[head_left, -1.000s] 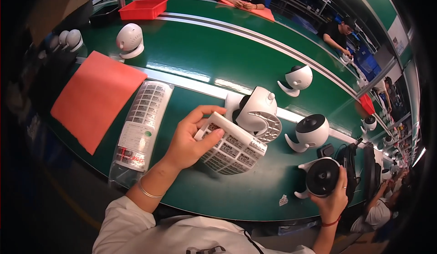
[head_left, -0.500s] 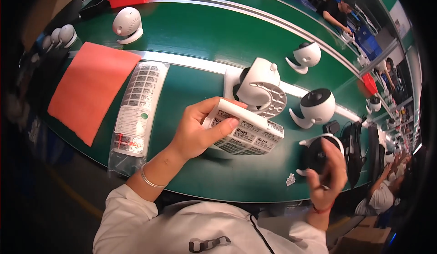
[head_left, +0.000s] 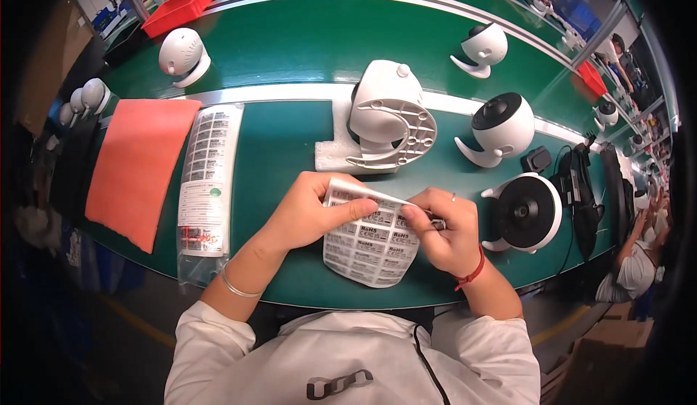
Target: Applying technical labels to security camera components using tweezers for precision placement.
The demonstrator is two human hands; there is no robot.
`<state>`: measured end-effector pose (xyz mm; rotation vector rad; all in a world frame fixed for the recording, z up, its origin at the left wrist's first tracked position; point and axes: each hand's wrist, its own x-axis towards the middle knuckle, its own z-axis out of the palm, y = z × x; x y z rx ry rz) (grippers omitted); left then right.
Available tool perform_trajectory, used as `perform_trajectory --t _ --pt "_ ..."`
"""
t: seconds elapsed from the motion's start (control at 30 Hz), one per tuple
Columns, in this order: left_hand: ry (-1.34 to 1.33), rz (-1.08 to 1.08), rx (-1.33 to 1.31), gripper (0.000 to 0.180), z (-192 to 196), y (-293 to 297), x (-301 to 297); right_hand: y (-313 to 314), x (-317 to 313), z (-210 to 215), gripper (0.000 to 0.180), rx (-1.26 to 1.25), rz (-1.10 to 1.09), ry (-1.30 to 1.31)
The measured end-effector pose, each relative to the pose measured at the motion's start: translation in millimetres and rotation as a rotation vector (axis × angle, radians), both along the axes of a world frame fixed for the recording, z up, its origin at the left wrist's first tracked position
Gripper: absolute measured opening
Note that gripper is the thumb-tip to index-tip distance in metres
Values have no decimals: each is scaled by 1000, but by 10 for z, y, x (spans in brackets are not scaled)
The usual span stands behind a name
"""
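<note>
Both hands (head_left: 308, 210) (head_left: 449, 236) pinch a label sheet (head_left: 367, 251), a white device (head_left: 383, 89) and foam (head_left: 332, 157) just beyond.

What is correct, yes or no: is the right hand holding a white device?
No, the right hand pinches the label sheet near its upper right corner, and a white device sits beside the hand.

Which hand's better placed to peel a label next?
Probably the right hand: it pinches the label sheet near the upper right corner, while the left hand grips the upper left.
</note>
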<state>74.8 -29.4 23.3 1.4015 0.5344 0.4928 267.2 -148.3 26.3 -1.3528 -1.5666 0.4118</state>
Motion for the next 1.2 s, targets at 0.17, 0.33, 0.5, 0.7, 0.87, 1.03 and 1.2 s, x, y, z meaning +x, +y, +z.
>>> perform_trajectory --t 0.17,0.33,0.5,0.7,0.87,1.03,1.2 --pt "48 57 206 11 -29 -24 41 56 75 -121 17 -92 127 193" --pt "35 106 235 12 -58 17 29 34 207 -66 12 -105 -87 276" --pt "64 129 297 15 -31 36 35 73 457 -55 52 246 -262 140" --pt "93 207 251 26 -17 77 34 -32 469 93 22 -50 -95 493" --pt "99 227 215 26 17 106 39 -30 410 145 40 -137 -11 354" --pt "91 211 196 28 17 121 38 35 398 122 37 112 76 150" --pt "102 178 217 30 31 122 11 29 412 127 23 31 31 81"
